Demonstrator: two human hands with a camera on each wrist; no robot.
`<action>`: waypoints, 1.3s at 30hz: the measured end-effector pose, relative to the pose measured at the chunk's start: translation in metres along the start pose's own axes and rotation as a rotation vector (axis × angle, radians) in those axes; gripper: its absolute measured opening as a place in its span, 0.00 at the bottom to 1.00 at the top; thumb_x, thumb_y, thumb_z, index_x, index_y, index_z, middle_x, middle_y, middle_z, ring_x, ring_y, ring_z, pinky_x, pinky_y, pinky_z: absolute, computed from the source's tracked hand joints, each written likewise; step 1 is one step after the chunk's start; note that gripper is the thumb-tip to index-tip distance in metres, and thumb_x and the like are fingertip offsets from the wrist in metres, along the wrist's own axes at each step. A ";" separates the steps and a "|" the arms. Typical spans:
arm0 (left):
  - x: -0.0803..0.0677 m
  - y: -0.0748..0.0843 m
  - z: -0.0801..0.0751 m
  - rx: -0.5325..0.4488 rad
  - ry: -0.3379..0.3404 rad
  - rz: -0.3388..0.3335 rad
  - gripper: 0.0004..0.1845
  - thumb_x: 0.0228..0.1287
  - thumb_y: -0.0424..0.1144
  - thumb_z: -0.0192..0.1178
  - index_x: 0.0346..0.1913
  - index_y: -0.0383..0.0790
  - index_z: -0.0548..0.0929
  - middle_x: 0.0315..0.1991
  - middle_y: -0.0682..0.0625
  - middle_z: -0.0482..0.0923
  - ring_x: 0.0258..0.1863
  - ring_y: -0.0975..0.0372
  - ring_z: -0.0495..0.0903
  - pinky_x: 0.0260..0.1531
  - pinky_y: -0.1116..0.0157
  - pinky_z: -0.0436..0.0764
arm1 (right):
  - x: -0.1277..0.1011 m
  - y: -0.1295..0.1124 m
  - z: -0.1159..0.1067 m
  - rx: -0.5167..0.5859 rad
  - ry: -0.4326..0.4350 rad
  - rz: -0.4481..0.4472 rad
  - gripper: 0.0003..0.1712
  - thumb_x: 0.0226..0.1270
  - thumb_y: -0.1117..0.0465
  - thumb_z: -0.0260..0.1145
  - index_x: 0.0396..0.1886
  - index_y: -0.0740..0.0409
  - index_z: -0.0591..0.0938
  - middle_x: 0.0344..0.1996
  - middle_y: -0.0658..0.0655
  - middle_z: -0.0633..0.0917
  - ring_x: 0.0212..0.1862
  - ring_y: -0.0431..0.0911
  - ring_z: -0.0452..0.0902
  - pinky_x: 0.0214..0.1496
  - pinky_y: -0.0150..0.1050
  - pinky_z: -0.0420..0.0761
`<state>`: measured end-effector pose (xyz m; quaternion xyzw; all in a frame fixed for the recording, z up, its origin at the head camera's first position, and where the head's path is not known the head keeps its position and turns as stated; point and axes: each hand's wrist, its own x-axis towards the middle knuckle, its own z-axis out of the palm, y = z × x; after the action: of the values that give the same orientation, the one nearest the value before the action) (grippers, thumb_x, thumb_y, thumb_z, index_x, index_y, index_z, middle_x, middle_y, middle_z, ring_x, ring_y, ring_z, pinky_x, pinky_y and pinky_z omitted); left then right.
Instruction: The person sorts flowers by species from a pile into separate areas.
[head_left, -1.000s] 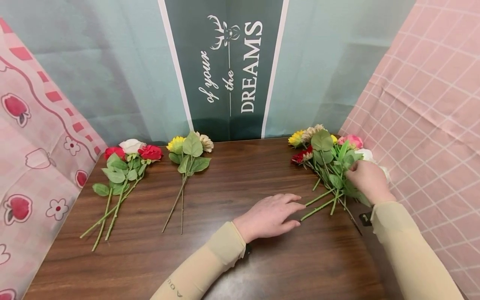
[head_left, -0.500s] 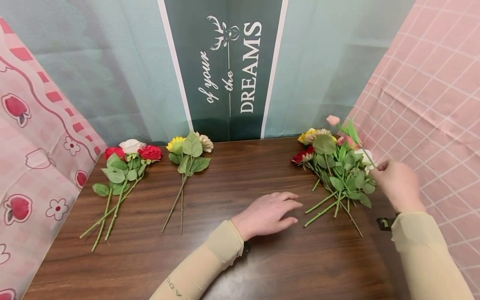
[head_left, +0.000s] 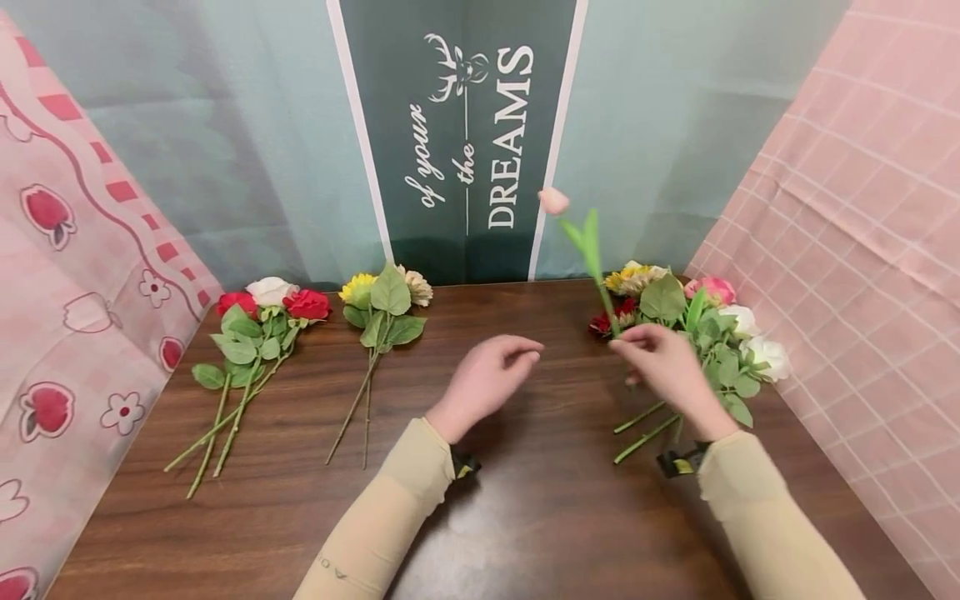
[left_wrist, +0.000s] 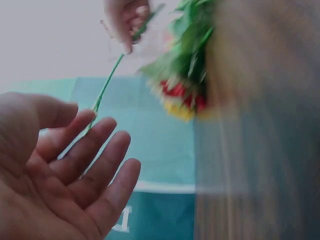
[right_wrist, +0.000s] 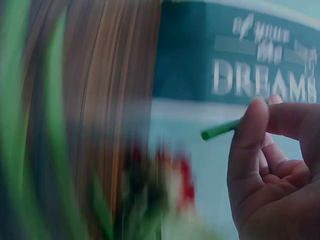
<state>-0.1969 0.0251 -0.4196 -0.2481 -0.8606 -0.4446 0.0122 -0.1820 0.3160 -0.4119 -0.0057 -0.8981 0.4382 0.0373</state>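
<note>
- Holding the tulip (head_left: 583, 242) low on its stem, upright above the pile (head_left: 693, 325), leaves the bud free to tip or slip from a thin pinch.
- Right hand (head_left: 663, 367): thumb and fingertips pinch the stem, just left of the pile.
- Left hand (head_left: 487, 379): fingers relaxed, spread, holding nothing, raised further left of the pile.
- Risk: a sideways swing could brush the pile's leaves.

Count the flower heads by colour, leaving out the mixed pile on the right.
Red roses: 2
White rose: 1
Yellow flower: 1
Beige flower: 1
Pink bud, on the stem pinched by the right hand: 1
Total: 6
</note>
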 end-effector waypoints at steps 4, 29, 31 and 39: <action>0.005 -0.019 -0.026 -0.200 0.153 -0.097 0.15 0.75 0.46 0.62 0.56 0.45 0.88 0.51 0.54 0.87 0.52 0.63 0.83 0.55 0.60 0.80 | 0.009 -0.036 0.056 0.156 -0.127 -0.044 0.20 0.70 0.51 0.72 0.47 0.63 0.83 0.34 0.60 0.85 0.25 0.50 0.83 0.28 0.45 0.86; 0.013 -0.041 -0.055 -0.690 0.308 -0.225 0.12 0.72 0.33 0.64 0.53 0.29 0.81 0.42 0.36 0.84 0.33 0.58 0.85 0.39 0.57 0.88 | 0.002 -0.074 0.139 0.288 -0.443 -0.141 0.08 0.69 0.62 0.72 0.41 0.61 0.84 0.33 0.63 0.87 0.30 0.50 0.84 0.39 0.52 0.87; 0.013 -0.041 -0.054 -0.684 0.286 -0.234 0.13 0.71 0.34 0.66 0.52 0.30 0.82 0.41 0.38 0.84 0.33 0.58 0.85 0.39 0.58 0.88 | 0.001 -0.074 0.140 0.303 -0.445 -0.142 0.07 0.69 0.63 0.72 0.41 0.63 0.83 0.33 0.63 0.88 0.30 0.50 0.84 0.38 0.51 0.87; 0.012 -0.043 -0.056 -0.645 0.259 -0.242 0.11 0.69 0.33 0.67 0.50 0.32 0.82 0.39 0.41 0.83 0.32 0.57 0.84 0.37 0.60 0.88 | 0.001 -0.080 0.129 0.247 -0.490 -0.146 0.11 0.71 0.58 0.71 0.44 0.61 0.85 0.34 0.61 0.88 0.35 0.54 0.86 0.42 0.49 0.87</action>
<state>-0.2379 -0.0336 -0.4157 -0.0770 -0.6905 -0.7191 -0.0104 -0.1906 0.1652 -0.4276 0.1699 -0.8182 0.5287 -0.1491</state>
